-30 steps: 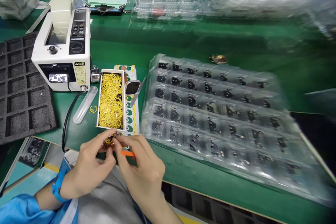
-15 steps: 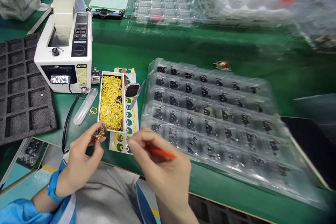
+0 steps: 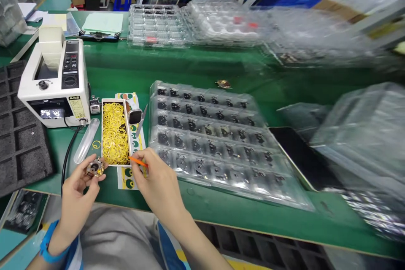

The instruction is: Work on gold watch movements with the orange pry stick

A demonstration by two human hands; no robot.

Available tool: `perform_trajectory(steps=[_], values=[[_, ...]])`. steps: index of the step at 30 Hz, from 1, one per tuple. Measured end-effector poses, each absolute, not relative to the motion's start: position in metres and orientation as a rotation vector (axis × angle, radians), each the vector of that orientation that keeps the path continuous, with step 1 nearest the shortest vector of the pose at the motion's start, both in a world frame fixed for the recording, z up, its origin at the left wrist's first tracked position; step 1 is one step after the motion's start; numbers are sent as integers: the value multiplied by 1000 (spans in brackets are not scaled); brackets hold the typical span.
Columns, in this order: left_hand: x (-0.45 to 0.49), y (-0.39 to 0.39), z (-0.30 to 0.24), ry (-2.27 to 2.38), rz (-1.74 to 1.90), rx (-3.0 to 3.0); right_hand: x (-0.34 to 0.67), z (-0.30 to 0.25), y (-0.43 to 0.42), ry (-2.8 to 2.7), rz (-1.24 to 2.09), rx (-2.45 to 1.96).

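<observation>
My left hand pinches a small round metal part with a gold rim and dark centre, held just below the front left of the box. In my right hand is a thin orange stick-like tool, its tip at the box's front right corner. The white box is full of thin yellow rings. One loose yellow ring lies left of the box. Under the box is a sheet with green and yellow round stickers. A dark-faced square item and a flat metal blade rest beside it.
A clear tray with rows of small dark parts fills the middle. The white tape dispenser and a black foam tray stand left. Another metal part lies behind the tray; a dark flat device and plastic trays are right.
The view has shifted to the right and up. My right hand has turned, bringing the orange tool's tip left to the box. The metal part in my left hand now shows its flat face.
</observation>
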State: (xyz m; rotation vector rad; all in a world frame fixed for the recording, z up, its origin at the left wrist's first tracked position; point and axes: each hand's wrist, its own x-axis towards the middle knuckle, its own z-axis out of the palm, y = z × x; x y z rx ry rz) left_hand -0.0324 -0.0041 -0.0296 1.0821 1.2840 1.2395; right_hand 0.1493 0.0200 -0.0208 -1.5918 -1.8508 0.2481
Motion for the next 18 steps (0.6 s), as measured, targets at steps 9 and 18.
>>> perform_trajectory(steps=[9,18], values=[[-31,-8,-28,1262,1259,1070,136,-29,35,-1884,253,-1719],[-28,-3,-23,1237,1237,1011,151,-13,13,-2009,339,-1648]])
